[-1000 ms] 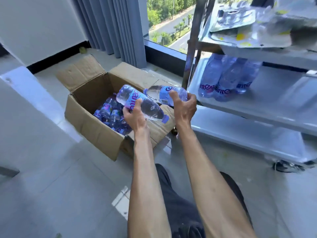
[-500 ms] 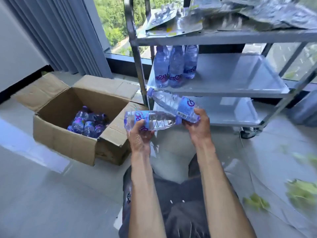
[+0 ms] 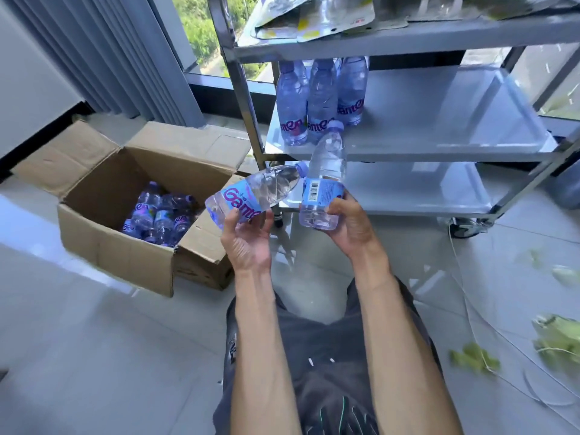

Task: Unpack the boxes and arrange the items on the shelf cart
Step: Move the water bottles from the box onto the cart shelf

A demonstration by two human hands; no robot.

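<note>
Since half second ago, right-hand water bottle (image 3: 324,180) swung from slanting to nearly upright, cap toward middle shelf; I see left-hand bottle (image 3: 255,194) tipped cap-up to right. Left hand (image 3: 248,237) grips its labelled base, fingers curled round it; right hand (image 3: 348,224) grips other bottle's lower half (barcode facing me). Both held in front of steel shelf cart (image 3: 417,149). Three bottles (image 3: 320,102) stand at middle shelf's left end. More lie in open cardboard box (image 3: 116,240) on floor, left.
</note>
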